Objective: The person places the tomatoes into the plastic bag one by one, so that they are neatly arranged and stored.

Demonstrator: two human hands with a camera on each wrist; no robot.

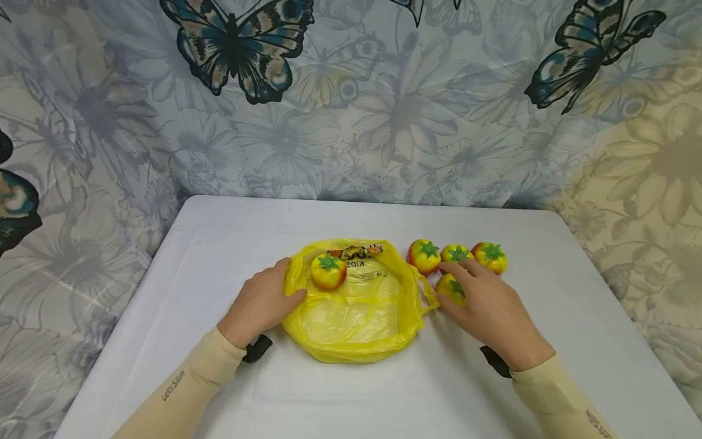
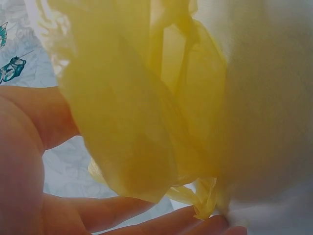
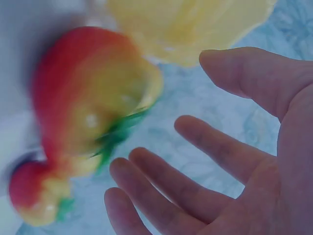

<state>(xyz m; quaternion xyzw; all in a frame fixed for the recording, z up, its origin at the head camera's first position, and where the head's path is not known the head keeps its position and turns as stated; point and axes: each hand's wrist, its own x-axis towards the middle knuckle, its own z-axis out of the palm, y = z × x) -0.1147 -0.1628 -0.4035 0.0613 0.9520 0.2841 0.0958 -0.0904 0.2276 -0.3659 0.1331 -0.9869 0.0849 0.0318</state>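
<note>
An open yellow plastic bag (image 1: 351,326) lies on the table with its rim spread. Inside, toward its upper left, sits one glossy red-and-yellow tomato (image 1: 328,272) with a green star-shaped top. My left hand (image 1: 262,300) holds the bag's left edge, thumb over the rim and fingers outside; in the left wrist view the yellow film partly covers the thumb. Beside the bag's right handle, my right hand (image 1: 488,305) reaches over a near tomato (image 1: 451,289), partly hiding it. The right wrist view shows its fingers spread, apart from a blurred tomato (image 3: 88,93).
Behind the right hand, more tomatoes stand in a row: one by the bag (image 1: 424,256), a middle one (image 1: 456,252) and a right one (image 1: 490,256). A white cloth covers the table (image 1: 340,402). Butterfly-patterned fabric (image 1: 384,122) hangs behind.
</note>
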